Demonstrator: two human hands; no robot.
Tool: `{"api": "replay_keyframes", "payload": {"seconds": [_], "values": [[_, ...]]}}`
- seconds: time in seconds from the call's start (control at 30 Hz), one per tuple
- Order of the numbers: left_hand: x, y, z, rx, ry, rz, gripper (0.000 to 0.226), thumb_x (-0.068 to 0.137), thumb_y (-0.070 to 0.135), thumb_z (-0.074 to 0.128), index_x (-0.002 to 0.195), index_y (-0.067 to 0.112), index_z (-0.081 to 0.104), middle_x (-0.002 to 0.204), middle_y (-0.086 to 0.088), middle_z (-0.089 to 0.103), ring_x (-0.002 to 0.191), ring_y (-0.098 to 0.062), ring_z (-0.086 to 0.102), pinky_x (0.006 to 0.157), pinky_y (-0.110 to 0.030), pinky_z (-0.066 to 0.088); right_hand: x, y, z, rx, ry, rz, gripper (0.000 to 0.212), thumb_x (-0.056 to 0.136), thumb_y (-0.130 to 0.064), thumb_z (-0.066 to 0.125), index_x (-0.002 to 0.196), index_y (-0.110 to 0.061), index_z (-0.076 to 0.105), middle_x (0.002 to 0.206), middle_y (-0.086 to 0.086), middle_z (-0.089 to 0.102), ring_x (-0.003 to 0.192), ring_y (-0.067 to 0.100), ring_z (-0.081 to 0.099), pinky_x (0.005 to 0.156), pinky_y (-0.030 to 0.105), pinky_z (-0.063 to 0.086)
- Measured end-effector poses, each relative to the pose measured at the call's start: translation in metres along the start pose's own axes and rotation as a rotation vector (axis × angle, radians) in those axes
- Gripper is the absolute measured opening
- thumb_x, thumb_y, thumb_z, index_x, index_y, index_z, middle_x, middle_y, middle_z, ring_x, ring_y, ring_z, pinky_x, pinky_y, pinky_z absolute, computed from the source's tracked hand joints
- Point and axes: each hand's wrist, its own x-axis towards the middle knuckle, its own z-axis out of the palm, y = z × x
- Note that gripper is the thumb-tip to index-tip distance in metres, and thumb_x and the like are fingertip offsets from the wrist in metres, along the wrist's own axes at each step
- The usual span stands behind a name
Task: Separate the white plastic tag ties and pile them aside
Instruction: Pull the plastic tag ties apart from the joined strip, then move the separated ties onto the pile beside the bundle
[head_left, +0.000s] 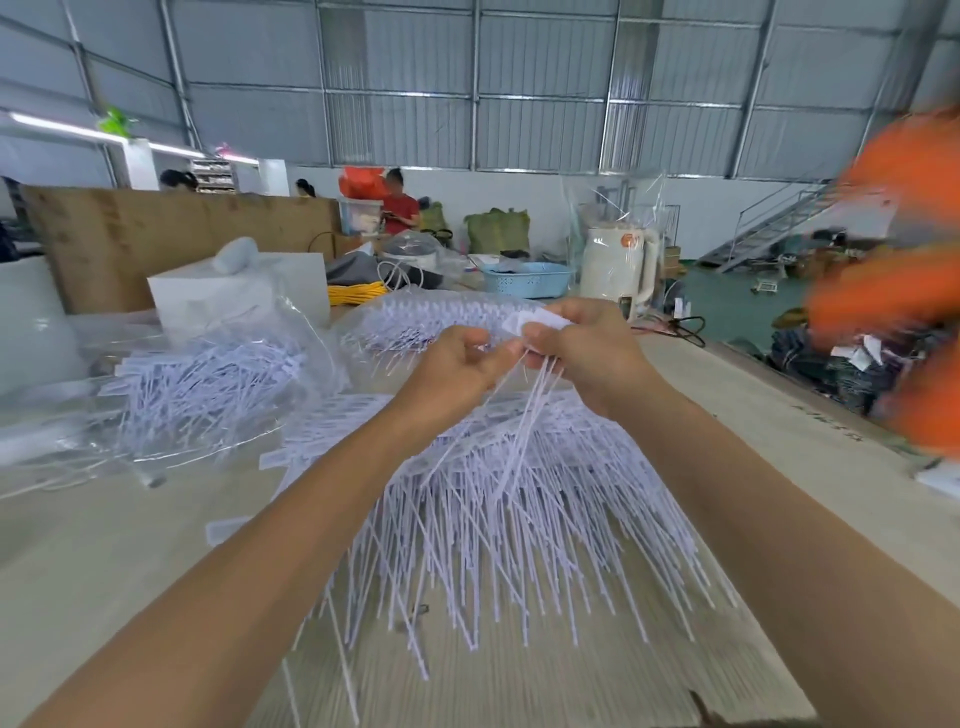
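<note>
A small bunch of ties (524, 395) was held up above the big pile (519, 519), heads pinched in the right hand (587, 348) so tails hung free for the left hand (457, 364), whose curled fingers plucked at one. Another heap (208, 374) lay left of the pile. Fingertip contact was hidden; the orange figure (893, 270) to the right was blurred.

Walls: grey corrugated metal panels (540, 78) rising over a white base | Floor: green (727, 306) showing at right | Stairs: metal staircase (769, 228) climbing right, somewhat blurred | Light: tube lamp (67, 127) glowing left
</note>
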Motion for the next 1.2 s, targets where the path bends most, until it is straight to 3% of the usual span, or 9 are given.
{"api": "replay_keyframes", "payload": {"seconds": [0.1,0.3,0.47,0.6,0.7,0.87,0.97,1.07,1.2], "values": [[-0.012,-0.004,0.000,0.026,-0.193,-0.071,0.022,0.093,0.040,0.049,0.104,0.021,0.054,0.099,-0.002,0.064,0.082,-0.013,0.065,0.081,-0.034,0.053,0.004,0.000,0.003,0.094,0.122,0.016,0.014,0.086,0.002,0.061,0.076,-0.006,0.057,0.072,0.010,0.059,0.058,0.018,0.057,0.062,0.028,0.052],[-0.032,-0.010,-0.003,0.067,-0.145,-0.061,0.027,0.102,0.023,0.037,0.101,0.008,0.059,0.073,0.003,0.059,0.051,-0.008,0.049,0.053,-0.021,0.047,0.006,0.009,0.032,0.356,0.263,0.067,0.020,0.087,0.004,0.059,0.076,-0.012,0.055,0.071,0.006,0.058,0.053,0.017,0.056,0.059,0.027,0.050],[-0.050,-0.027,-0.053,0.248,0.002,-0.070,0.033,0.099,0.016,0.044,0.071,0.008,0.059,0.063,0.000,0.055,0.051,-0.009,0.044,0.045,-0.011,0.035,0.007,0.016,0.086,0.212,0.032,0.090,0.005,0.092,-0.009,0.057,0.093,-0.012,0.061,0.075,0.006,0.060,0.055,0.015,0.058,0.068,0.035,0.055],[-0.074,-0.047,-0.124,0.346,0.203,-0.093,0.026,0.096,0.011,0.047,0.084,0.007,0.070,0.066,-0.005,0.063,0.052,-0.006,0.048,0.051,-0.015,0.038,-0.002,0.007,0.153,0.168,-0.247,0.051,0.020,0.097,-0.009,0.048,0.088,-0.023,0.058,0.075,0.004,0.060,0.063,0.020,0.062,0.063,0.034,0.056],[-0.094,-0.060,-0.171,0.409,0.342,-0.093,0.022,0.093,0.004,0.049,0.090,0.011,0.070,0.057,0.011,0.059,0.047,0.004,0.049,0.049,-0.008,0.036,-0.005,0.002,0.205,0.160,-0.418,0.020,0.027,0.094,0.004,0.043,0.107,-0.015,0.058,0.080,0.003,0.058,0.059,0.017,0.058,0.058,0.029,0.057],[-0.099,-0.080,-0.226,0.514,0.473,-0.207,0.026,0.093,0.006,0.051,0.073,0.006,0.069,0.049,0.013,0.058,0.043,0.002,0.047,0.047,-0.009,0.037,0.006,0.003,0.270,0.056,-0.540,0.108,0.045,0.090,0.006,0.050,0.134,-0.002,0.045,0.127,0.011,0.048,0.073,0.018,0.061,0.070,0.028,0.057],[-0.081,-0.090,-0.242,0.615,0.461,-0.285,0.036,0.091,0.002,0.046,0.059,0.007,0.060,0.054,0.007,0.059,0.040,-0.002,0.045,0.042,-0.011,0.032,0.018,0.012,0.289,0.000,-0.533,0.162,0.051,0.088,0.003,0.054,0.137,-0.004,0.041,0.135,0.013,0.046,0.096,0.027,0.062,0.092,0.038,0.052],[-0.049,-0.099,-0.251,0.703,0.443,-0.333,0.031,0.088,-0.003,0.042,0.062,-0.002,0.059,0.075,-0.015,0.067,0.052,-0.011,0.049,0.049,-0.020,0.034,0.027,0.023,0.291,-0.176,-0.529,0.091,0.055,0.088,-0.007,0.058,0.139,-0.012,0.039,0.134,0.006,0.045,0.112,0.026,0.056,0.097,0.038,0.048],[0.000,-0.119,-0.246,0.809,0.398,-0.442,0.032,0.087,0.000,0.045,0.056,0.009,0.041,0.088,-0.019,0.065,0.097,-0.033,0.061,0.071,-0.032,0.044,0.027,0.030,0.276,-0.168,-0.642,0.077,0.048,0.083,0.004,0.060,0.129,-0.006,0.052,0.108,0.007,0.061,0.097,0.024,0.063,0.087,0.032,0.053]]}}
